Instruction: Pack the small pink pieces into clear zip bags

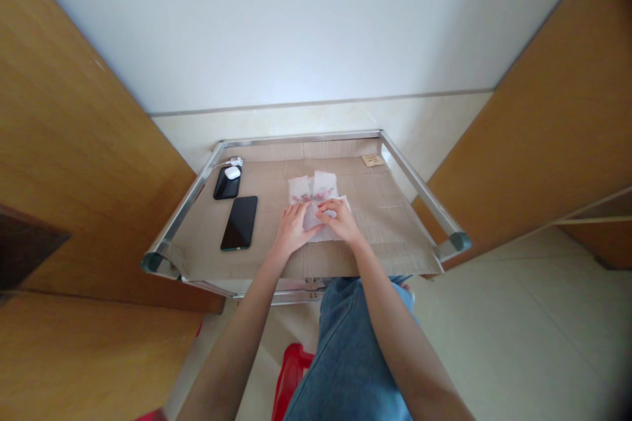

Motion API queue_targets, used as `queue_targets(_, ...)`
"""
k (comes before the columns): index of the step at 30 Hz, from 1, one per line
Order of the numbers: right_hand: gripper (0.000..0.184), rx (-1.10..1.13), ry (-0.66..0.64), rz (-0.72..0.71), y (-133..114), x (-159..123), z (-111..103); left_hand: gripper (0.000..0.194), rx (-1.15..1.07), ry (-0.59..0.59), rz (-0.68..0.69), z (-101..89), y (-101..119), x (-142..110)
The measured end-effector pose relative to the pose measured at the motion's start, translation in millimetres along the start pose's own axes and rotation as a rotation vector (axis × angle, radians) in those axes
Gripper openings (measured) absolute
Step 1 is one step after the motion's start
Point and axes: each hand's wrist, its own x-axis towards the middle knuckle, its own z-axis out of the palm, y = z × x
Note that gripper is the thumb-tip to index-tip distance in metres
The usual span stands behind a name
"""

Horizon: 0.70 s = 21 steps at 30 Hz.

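2 forearms [232, 348], L hand [293, 230], R hand [340, 220]: fingers [301, 212] together, flat on 1 red-printed white paper [316, 210].

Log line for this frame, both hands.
left grip: on translucent red-printed wrapper | right grip: on same wrapper | left of them: black smartphone

Shot from one head-worn camera above the near edge of the worktop [296, 139], aimed forward and down, close in; left hand [295, 230] and right hand [340, 220] framed centrally, jeans [348, 348] below, wall [316, 26] beyond.
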Motion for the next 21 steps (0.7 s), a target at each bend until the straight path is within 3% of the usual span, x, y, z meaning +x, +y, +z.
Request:
queue_targets(8,0.014,0.044,0.028,0.003,2.1,1.4,-6.7,0.05,-0.055,0.011,0.023,2.4,-3.8,-0.4)
queue_targets(15,0.014,-0.323,-0.009,0.15,14.0,-6.5,-32.1,0.05,-0.056,0.027,-0.008,3.8,-6.0,-0.1)
queue_targets(21,0.013,-0.473,-0.081,0.221,16.0,-10.5,-33.5,0.049,-0.06,0.003,-0.003,1.2,-3.3,-0.4)
